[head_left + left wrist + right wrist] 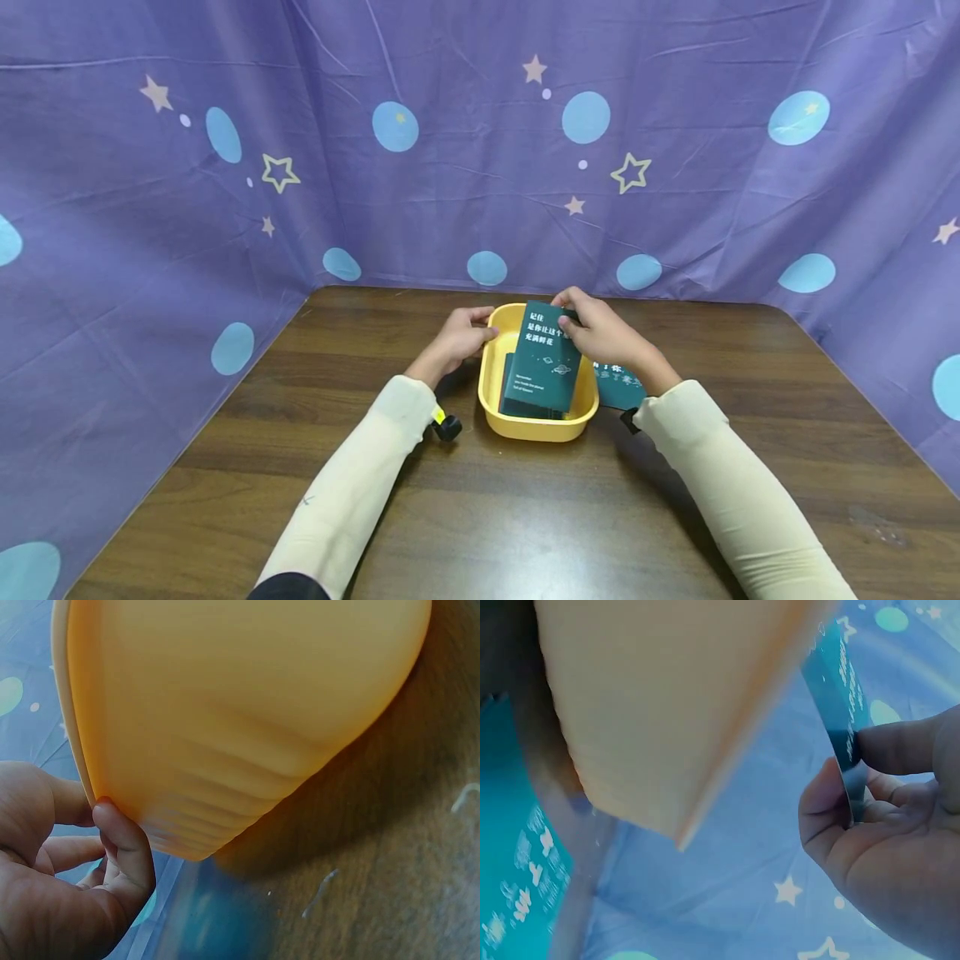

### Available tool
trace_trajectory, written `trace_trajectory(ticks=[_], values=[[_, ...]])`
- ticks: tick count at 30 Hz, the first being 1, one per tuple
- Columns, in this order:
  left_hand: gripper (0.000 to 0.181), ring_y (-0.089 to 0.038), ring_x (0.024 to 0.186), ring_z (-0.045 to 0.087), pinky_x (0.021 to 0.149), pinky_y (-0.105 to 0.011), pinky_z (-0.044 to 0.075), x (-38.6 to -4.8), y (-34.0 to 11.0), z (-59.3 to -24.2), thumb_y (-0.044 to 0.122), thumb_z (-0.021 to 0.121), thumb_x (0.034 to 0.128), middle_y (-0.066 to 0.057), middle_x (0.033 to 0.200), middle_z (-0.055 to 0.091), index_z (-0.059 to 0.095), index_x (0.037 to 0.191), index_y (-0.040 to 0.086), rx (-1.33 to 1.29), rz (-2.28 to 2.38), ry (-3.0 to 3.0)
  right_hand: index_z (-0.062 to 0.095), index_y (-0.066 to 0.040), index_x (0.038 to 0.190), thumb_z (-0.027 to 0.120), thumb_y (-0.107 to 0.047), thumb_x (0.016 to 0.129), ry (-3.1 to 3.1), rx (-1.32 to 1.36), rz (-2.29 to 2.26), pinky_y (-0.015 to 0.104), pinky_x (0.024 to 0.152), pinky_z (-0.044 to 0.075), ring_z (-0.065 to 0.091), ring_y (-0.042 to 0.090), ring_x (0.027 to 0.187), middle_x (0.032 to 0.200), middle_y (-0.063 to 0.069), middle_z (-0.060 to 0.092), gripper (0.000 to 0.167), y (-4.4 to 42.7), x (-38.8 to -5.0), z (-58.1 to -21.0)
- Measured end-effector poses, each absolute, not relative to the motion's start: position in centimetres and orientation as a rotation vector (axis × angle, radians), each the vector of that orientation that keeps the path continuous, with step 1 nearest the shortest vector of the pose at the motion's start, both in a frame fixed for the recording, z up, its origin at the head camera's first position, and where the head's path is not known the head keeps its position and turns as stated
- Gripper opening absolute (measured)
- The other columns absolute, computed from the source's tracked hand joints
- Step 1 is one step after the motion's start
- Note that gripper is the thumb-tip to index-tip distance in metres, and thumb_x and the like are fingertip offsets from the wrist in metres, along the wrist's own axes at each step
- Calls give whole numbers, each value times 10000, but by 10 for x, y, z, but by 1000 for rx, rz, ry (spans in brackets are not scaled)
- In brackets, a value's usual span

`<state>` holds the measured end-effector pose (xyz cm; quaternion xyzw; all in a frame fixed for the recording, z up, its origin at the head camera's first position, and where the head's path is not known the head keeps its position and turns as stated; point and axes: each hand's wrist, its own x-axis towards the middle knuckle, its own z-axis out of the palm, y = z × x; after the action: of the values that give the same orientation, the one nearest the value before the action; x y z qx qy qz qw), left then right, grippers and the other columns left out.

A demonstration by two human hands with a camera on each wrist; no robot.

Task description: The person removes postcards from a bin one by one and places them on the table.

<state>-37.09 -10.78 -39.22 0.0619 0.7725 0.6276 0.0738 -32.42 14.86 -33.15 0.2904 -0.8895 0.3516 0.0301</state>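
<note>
In the head view, my left hand (459,340) pinches the left rim of a yellow plastic basket (542,430). Thumb and fingers meet on its wall (210,690) in the left wrist view. My right hand (597,330) holds a thin dark-green booklet (545,358) with white lettering by its upper right edge, tilted over the basket. The right wrist view shows thumb and fingers on either side of that booklet (838,697). Under it, another green booklet (507,382) lies inside the basket, mostly hidden.
A further green booklet (619,387) with white writing lies on the wooden table (480,517) just right of the basket, partly under my right forearm. Purple curtains (480,167) with stars and blue dots stand behind and at both sides.
</note>
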Motion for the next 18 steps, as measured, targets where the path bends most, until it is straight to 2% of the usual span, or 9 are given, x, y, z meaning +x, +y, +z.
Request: trace_trajectory(ticks=[4,7,16,18], values=[[577,-364,1106,661,827,-400,632,-372,-108,-393,-7,608,987,-179,1318,545,434,1537,6,192,1877,2322,505,-8,1291,476,-85,1079,-2696,839,1094,460,882,526,609,313,1049,1207,180,629,226,157,-323,-322],[577,-359,1108,662,808,-379,635,-372,-108,-392,-2,609,989,-176,1320,545,432,1538,7,188,1870,2327,506,2,1279,470,-74,1077,-2663,811,1093,439,852,505,604,310,999,1163,182,642,219,165,-323,-316],[581,-344,1090,671,758,-331,638,-371,-109,-391,9,609,993,-189,1348,549,424,1543,11,190,1856,2330,468,23,1325,443,-91,1088,-2626,734,1093,496,906,492,574,364,1106,1296,263,589,265,187,-323,-303],[577,-350,1103,667,768,-336,638,-370,-109,-391,11,608,993,-192,1348,549,428,1541,13,190,1857,2329,468,27,1328,441,-90,1085,-2614,709,1085,509,900,488,564,370,1105,1261,270,595,271,192,-323,-301]])
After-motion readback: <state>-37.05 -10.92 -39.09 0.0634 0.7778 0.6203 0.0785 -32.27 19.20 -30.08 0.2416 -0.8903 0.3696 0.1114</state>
